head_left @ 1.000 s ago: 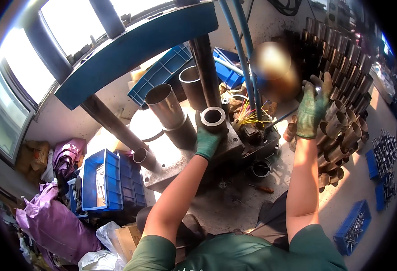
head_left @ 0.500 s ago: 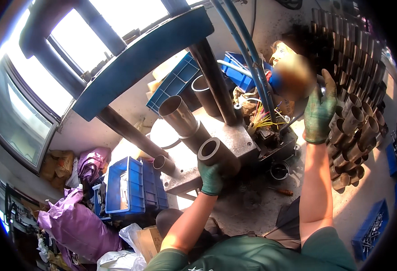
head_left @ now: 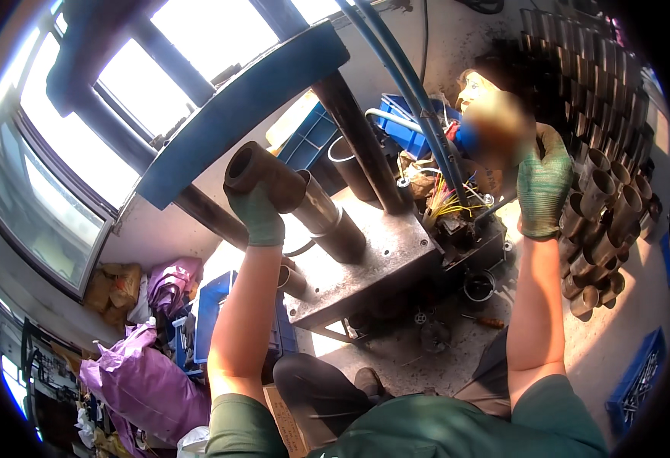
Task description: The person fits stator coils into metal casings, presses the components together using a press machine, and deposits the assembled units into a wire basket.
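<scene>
In my left hand [head_left: 259, 217], fingers closed round it, is a thick-walled dark metal tube [head_left: 262, 172], held tilted. Its lower end overlaps the rim of a shiny thin-walled metal sleeve [head_left: 318, 206]; whether the two touch I cannot tell. The sleeve stands on a darker cylinder [head_left: 343, 240] on the steel press table [head_left: 373, 271]. Off to the right, my right hand [head_left: 545, 187] is closed at a lever [head_left: 495, 206] that slants up from the machine's side; the part inside the fingers is hidden. Both hands wear green gloves.
The press's blue crossbeam [head_left: 243, 107] and steel columns [head_left: 362, 145] rise over the table. Loose coloured wires [head_left: 449, 198] lie beside it. Many metal tubes [head_left: 594, 214] are stacked at right. Blue crates [head_left: 217, 305] and a purple sack [head_left: 144, 382] sit at left.
My left hand has lifted the thick tube from the table's near side, up and leftward to the sleeve's top. My right hand's fingers, partly extended before, have curled closed.
</scene>
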Motion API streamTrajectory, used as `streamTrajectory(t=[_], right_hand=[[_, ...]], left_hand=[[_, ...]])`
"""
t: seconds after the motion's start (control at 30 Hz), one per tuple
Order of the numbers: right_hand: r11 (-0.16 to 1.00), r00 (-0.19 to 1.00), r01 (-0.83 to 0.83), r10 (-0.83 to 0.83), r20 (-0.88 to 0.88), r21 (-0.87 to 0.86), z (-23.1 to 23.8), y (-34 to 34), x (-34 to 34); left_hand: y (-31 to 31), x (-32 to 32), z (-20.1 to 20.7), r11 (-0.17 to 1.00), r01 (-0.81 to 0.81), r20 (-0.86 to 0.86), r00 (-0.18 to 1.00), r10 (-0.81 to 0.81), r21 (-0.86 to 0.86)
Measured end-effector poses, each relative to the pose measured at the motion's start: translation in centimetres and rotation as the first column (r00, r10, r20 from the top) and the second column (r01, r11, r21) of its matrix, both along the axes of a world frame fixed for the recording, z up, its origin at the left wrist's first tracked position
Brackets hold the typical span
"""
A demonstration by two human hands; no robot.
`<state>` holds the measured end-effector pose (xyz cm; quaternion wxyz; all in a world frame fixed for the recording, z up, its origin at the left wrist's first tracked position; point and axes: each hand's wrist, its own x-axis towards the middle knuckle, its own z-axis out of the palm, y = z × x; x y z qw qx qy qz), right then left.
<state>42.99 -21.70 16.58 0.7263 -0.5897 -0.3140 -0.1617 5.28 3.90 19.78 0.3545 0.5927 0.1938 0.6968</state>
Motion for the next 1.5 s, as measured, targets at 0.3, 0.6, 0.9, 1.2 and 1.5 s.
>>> streamTrajectory(t=[0.3, 0.6, 0.9, 1.2, 1.5], right_hand=[[0.995, 0.995, -0.095, 0.095, -0.031, 0.03, 0.6, -0.6, -0.5], [0.995, 0.995, -0.098, 0.098, -0.01, 0.017, -0.4, -0.1, 0.4], [0.999, 0.999, -0.051, 0.051, 0.016, -0.018, -0.4, -0.3, 0.7], [0.994, 0.995, -0.097, 0.095, -0.033, -0.044, 0.1, -1.0, 0.4], [0.991, 0.989, -0.124, 0.128, -0.079, 0.052, -0.2, -0.8, 0.2]], left_hand=[[4.2, 2.0, 1.8, 0.98, -0.18, -0.15, 0.975, 0.166, -0.084], [3.9, 1.6, 1.9, 0.983, -0.176, -0.179, 0.97, 0.164, -0.05], [3.8, 2.1, -0.8, 0.995, -0.045, -0.131, 0.991, 0.033, -0.085], [4.4, 0.8, -1.9, 0.994, -0.098, -0.271, 0.959, 0.085, -0.037], [-0.4, -4.8, -10.8, 0.906, -0.419, -0.37, 0.853, 0.369, -0.06]])
